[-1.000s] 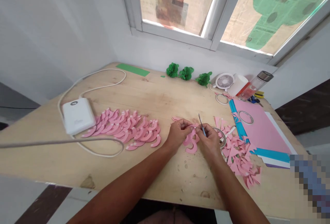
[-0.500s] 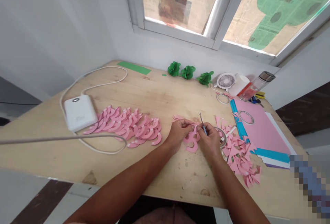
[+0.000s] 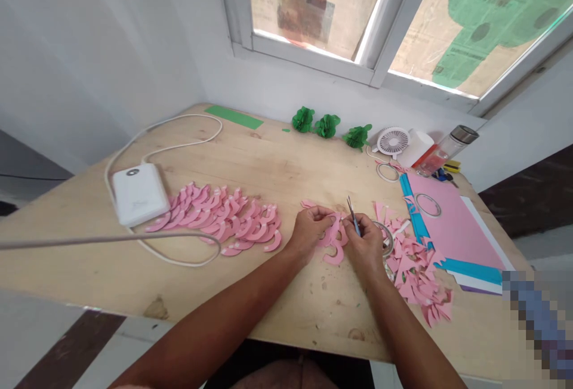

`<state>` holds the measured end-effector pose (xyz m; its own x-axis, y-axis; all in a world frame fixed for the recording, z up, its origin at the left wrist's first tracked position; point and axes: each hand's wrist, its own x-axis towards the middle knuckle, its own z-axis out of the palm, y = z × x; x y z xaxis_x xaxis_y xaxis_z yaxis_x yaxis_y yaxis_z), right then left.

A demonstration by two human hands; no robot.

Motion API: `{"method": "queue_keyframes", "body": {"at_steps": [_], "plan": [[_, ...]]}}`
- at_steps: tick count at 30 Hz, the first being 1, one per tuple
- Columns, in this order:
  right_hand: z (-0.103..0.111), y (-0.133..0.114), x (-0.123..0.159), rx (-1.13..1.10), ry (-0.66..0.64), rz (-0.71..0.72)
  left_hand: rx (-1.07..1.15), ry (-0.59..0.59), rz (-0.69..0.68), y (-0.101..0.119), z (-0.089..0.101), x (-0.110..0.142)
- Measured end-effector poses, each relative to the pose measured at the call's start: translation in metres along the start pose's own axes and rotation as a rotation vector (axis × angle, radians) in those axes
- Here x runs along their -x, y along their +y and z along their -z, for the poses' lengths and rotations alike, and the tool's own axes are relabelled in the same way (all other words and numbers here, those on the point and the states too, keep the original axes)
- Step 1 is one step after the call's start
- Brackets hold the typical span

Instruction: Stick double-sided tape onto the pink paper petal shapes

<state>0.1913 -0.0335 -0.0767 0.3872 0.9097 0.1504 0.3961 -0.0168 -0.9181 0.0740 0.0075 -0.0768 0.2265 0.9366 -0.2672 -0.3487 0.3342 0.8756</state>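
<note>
Near the middle of the table, my left hand (image 3: pixel 308 235) pinches a pink paper piece (image 3: pixel 333 235) between thumb and fingertips. My right hand (image 3: pixel 366 244) is closed around a slim metal tool (image 3: pixel 354 217) with two narrow prongs pointing away from me; I cannot tell whether it is scissors or tweezers. Its fingertips also meet the paper's right edge. Below the hands lies a curved pink paper piece (image 3: pixel 333 253). To the left, many curved pink paper strips (image 3: pixel 233 222) overlap in rows, several with pale ends. Pink paper scraps (image 3: pixel 416 266) are heaped beside my right hand.
A white power bank (image 3: pixel 139 195) with a cable stands at left. Green paper ornaments (image 3: pixel 327 126) and a small fan (image 3: pixel 393 140) line the wall, with a bottle (image 3: pixel 450 149) nearby. Coloured sheets (image 3: pixel 461 228) and tape rolls (image 3: pixel 428 204) lie right.
The tool's prongs look slightly wider apart and have shifted a little in my right hand. Both hands stay almost in place; the view has moved slightly.
</note>
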Motion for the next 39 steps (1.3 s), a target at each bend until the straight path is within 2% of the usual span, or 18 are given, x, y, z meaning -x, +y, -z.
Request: {"method": "queue_keyframes", "body": {"at_steps": [3,15,29,39], "plan": [[-0.0004,-0.0022,0.0012,-0.001,-0.017,0.016,0.007,0.01,-0.007,0.0005,-0.0008,0.0004],[-0.0029,-0.0019,0.0014,0.025,0.021,0.018,0.108,-0.083,0.033,0.0,-0.0023,0.0042],[-0.0034,-0.003,0.0023,0.013,0.03,0.001,0.174,-0.06,0.091,0.0008,-0.0044,0.0047],[-0.0057,-0.0014,0.0025,0.045,0.052,0.014,0.197,-0.088,0.113,-0.0006,-0.0045,0.0041]]}}
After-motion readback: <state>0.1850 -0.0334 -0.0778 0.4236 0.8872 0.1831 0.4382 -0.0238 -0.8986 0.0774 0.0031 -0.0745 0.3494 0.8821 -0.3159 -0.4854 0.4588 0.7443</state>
